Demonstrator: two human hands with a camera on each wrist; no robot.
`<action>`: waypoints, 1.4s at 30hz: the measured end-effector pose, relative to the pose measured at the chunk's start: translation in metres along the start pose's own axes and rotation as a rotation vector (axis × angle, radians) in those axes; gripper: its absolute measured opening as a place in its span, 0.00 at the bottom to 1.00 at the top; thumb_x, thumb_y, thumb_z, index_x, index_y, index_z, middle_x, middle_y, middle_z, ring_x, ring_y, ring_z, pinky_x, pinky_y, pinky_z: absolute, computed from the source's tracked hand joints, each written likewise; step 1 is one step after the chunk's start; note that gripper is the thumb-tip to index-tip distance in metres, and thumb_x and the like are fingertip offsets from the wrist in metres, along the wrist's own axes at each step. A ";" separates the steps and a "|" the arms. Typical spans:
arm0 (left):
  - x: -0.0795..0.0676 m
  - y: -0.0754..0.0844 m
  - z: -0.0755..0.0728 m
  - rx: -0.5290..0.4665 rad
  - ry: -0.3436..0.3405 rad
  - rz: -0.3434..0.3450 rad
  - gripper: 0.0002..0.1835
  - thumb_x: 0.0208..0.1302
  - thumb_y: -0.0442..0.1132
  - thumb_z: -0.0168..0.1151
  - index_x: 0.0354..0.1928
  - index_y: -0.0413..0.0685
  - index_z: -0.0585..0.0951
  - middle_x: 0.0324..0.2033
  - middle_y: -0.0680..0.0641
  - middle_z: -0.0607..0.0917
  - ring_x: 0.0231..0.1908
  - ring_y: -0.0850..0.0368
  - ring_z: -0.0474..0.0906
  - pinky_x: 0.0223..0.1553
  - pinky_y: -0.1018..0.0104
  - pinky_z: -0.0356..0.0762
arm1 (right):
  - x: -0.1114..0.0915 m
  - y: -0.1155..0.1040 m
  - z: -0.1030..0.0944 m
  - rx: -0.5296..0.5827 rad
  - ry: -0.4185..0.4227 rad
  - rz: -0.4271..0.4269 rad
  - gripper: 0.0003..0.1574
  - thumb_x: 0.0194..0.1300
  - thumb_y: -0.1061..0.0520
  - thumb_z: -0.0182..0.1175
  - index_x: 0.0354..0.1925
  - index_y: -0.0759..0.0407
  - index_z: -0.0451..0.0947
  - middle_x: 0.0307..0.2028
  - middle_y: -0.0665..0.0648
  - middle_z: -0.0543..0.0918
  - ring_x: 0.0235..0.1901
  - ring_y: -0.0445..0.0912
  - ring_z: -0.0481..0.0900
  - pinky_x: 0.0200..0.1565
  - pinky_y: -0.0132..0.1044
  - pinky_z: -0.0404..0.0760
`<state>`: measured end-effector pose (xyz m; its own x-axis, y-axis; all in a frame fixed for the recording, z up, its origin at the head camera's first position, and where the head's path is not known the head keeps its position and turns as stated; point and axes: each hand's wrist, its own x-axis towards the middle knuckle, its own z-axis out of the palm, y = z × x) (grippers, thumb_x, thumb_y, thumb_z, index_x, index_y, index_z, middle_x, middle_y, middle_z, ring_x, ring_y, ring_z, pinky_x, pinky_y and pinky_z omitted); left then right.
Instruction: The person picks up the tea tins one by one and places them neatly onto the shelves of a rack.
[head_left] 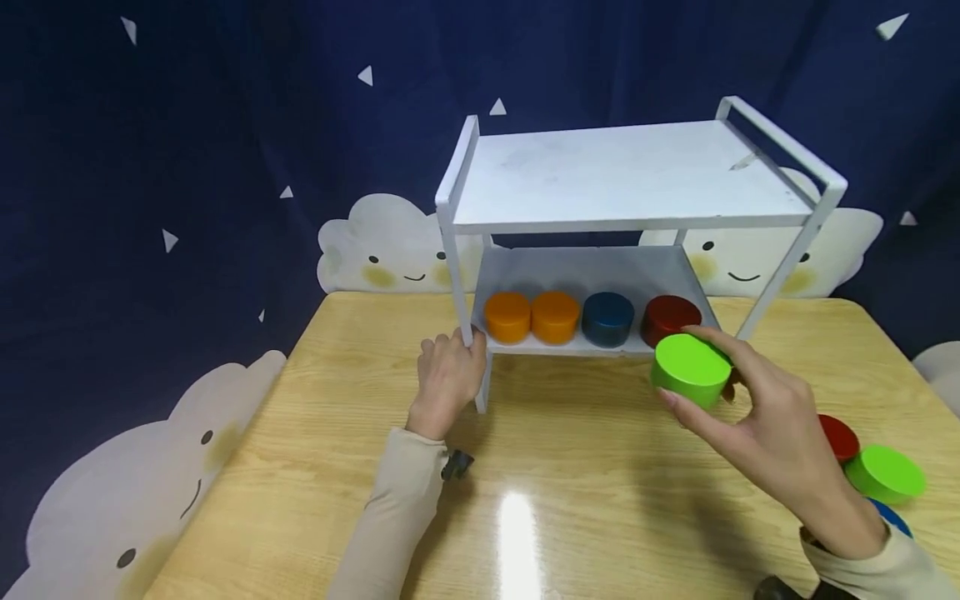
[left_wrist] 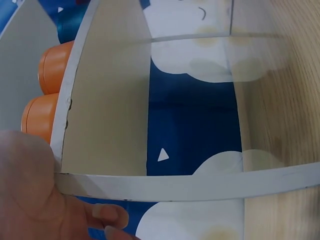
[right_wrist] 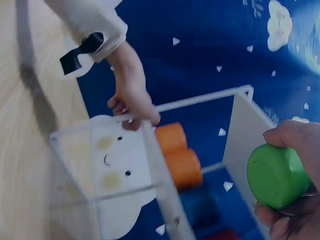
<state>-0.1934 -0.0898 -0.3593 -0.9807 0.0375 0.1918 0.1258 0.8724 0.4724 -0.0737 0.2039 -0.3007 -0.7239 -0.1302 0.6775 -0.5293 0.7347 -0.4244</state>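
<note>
My right hand (head_left: 783,421) pinches a short green cylinder (head_left: 692,368) between thumb and fingers, in front of the right end of a white two-tier shelf (head_left: 618,175). In the right wrist view the same green cylinder (right_wrist: 276,176) shows its flat face. My left hand (head_left: 448,375) grips the shelf's left side at the lower tier, its fingers partly hidden by the frame. On that lower tier stand two orange cylinders (head_left: 507,317) side by side, then a dark blue cylinder (head_left: 608,319) and a dark red cylinder (head_left: 670,319).
At the table's right lie a red cylinder (head_left: 838,438), another green cylinder (head_left: 887,473) and a blue cylinder (head_left: 892,517), partly covered by my right arm. The wooden table (head_left: 570,467) ends at a dark blue curtain (head_left: 225,108) with cloud shapes.
</note>
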 end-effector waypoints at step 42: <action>0.000 0.001 0.001 -0.011 0.015 0.012 0.27 0.72 0.50 0.29 0.18 0.49 0.68 0.18 0.43 0.75 0.28 0.36 0.72 0.26 0.51 0.68 | 0.146 -0.084 0.012 0.204 -0.142 -0.196 0.35 0.57 0.54 0.70 0.59 0.67 0.70 0.48 0.59 0.82 0.38 0.47 0.82 0.40 0.34 0.80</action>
<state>-0.1934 -0.0887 -0.3598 -0.9767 0.0409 0.2107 0.1396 0.8666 0.4790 -0.1402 0.1152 -0.1736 -0.6464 -0.3583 0.6737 -0.7321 0.5399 -0.4153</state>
